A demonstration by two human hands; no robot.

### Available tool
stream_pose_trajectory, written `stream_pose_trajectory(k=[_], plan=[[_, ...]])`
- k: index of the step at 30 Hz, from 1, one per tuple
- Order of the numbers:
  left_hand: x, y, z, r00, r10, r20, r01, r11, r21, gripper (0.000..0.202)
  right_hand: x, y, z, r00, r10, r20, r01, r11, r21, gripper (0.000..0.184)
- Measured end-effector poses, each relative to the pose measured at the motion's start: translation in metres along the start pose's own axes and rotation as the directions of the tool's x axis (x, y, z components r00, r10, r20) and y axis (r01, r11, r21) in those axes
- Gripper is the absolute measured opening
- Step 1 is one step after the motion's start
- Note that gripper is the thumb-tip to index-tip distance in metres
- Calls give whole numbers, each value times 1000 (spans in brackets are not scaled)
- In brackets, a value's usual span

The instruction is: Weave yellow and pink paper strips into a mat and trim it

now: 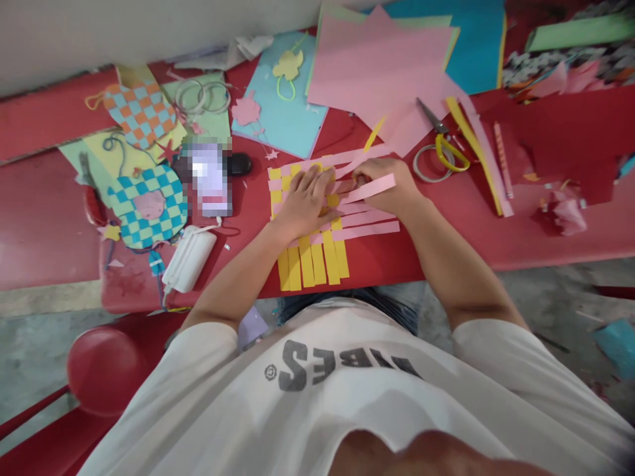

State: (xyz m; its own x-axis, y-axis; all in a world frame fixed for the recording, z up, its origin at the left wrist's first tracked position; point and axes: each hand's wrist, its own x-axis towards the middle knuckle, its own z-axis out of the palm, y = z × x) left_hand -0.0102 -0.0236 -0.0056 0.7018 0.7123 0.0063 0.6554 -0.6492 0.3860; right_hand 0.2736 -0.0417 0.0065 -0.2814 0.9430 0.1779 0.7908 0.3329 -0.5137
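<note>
A half-woven mat of yellow strips (313, 263) and pink strips (370, 230) lies on the red table (546, 231) in front of me. My left hand (306, 200) lies flat on the woven part, fingers spread, pressing it down. My right hand (384, 184) is closed in a pinch on one pink strip (370, 190) that sticks out to the right, over the mat's upper right edge. Loose pink strip ends fan out to the right below that hand.
Yellow-handled scissors (444, 142) and a tape ring (427, 165) lie right of the mat. Pink paper sheets (377, 73) and a blue sheet (282, 99) sit behind it. Finished checkered weavings (149, 208), a phone (208, 175) and a white power bank (191, 258) lie left.
</note>
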Motion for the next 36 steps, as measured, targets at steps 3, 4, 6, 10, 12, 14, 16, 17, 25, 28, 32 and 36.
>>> stream_pose_trajectory(k=[3, 4, 6, 10, 12, 14, 16, 17, 25, 28, 32, 36], plan=[[1, 0, 1, 1000, -10, 19, 10, 1000, 10, 102, -14, 12, -6, 999, -7, -50, 13, 994, 113, 14], [1, 0, 2, 1000, -11, 21, 11, 1000, 10, 102, -18, 15, -8, 998, 11, -58, -2, 989, 146, 13], [2, -2, 4, 1000, -14, 21, 14, 1000, 6, 102, -23, 17, -10, 995, 57, -77, -41, 979, 202, 13], [3, -3, 5, 1000, -7, 25, 7, 1000, -9, 103, -24, 17, -12, 985, 119, -125, -84, 963, 257, 31], [3, -3, 4, 1000, -8, 31, 8, 1000, -10, 103, -23, 17, -13, 982, 123, -140, -85, 964, 251, 38], [3, -2, 3, 999, -13, 36, 13, 1000, -6, 102, -23, 19, -14, 980, 132, -151, -91, 963, 253, 38], [3, -1, 2, 999, -13, 40, 13, 1000, -1, 100, -25, 23, -16, 975, 166, -148, -121, 954, 273, 32], [3, -1, 2, 999, -12, 41, 12, 1000, 1, 100, -26, 25, -17, 973, 184, -139, -139, 949, 284, 27], [3, -1, 3, 1000, -5, 28, 5, 1000, 5, 99, -33, 40, -30, 986, 157, -59, -127, 929, 349, 46], [2, -2, 3, 999, -6, 36, 6, 1000, 6, 99, -36, 42, -34, 980, 198, -27, -175, 915, 364, 65], [3, -5, 5, 1000, 0, 31, 0, 1000, -5, 98, -37, 45, -37, 966, 258, -8, -233, 884, 405, 72], [2, -5, 5, 999, 7, 35, -7, 1000, -4, 97, -39, 49, -40, 951, 307, 18, -282, 847, 451, 63]])
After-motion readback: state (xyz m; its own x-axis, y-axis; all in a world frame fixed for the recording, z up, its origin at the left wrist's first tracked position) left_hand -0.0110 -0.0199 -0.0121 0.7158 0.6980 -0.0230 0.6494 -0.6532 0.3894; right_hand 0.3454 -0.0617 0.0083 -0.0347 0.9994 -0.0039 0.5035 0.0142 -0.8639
